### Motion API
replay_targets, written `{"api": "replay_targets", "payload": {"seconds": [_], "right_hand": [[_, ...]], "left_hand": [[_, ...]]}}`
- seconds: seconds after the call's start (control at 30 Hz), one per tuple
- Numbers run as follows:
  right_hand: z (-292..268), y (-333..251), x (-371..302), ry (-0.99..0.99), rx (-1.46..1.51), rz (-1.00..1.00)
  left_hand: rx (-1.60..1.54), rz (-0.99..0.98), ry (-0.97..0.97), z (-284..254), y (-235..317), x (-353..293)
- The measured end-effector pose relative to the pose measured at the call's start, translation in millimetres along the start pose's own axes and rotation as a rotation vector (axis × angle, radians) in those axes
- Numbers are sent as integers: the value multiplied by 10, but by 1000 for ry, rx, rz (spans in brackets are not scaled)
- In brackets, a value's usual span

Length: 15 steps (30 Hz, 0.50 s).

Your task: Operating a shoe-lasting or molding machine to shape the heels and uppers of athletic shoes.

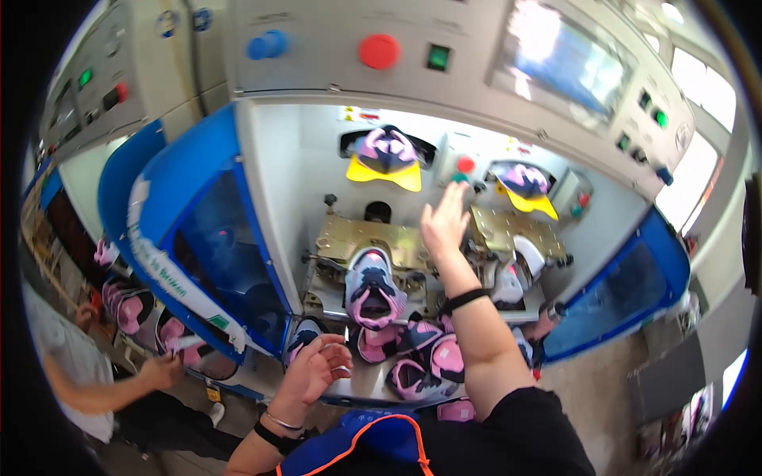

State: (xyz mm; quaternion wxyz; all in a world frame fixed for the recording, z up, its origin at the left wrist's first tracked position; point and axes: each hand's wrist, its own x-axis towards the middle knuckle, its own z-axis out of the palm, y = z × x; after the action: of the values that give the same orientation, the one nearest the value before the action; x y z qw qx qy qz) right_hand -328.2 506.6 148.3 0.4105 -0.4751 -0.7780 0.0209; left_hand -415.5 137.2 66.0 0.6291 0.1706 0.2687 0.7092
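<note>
My right hand (447, 220) reaches up into the machine, fingers stretched out. Its fingertips are at a green button (459, 178) below a red button (465, 164); whether they press it I cannot tell. My left hand (315, 369) hovers over the front ledge with loosely bent fingers and nothing visible in it. Between the hands, a pink, grey and navy shoe (375, 293) sits on the left station's metal fixture (373, 242). Several similar shoes (416, 379) lie on the ledge near my left hand.
Two shoe uppers with yellow edges, left (384, 159) and right (525, 189), hang at the back. Blue doors, left (226, 246) and right (619, 289), stand open. A control panel (333, 67) runs overhead. Another person's hand (161, 370) is at the left, near more shoes.
</note>
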Motion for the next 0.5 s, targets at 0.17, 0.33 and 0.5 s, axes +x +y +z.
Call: {"api": "replay_targets", "payload": {"seconds": [0.17,0.33,0.5], "right_hand": [[-425,292,-98,-2,13,-300],[-1169,920,-863,93,216,-347],[-1915,2298,-2009,308,227,237]], "left_hand": [[109,-168,-73,265,-249,347],[220,-334,-135,391,-482,627],[310,-433,-100,360,-722,791]]}}
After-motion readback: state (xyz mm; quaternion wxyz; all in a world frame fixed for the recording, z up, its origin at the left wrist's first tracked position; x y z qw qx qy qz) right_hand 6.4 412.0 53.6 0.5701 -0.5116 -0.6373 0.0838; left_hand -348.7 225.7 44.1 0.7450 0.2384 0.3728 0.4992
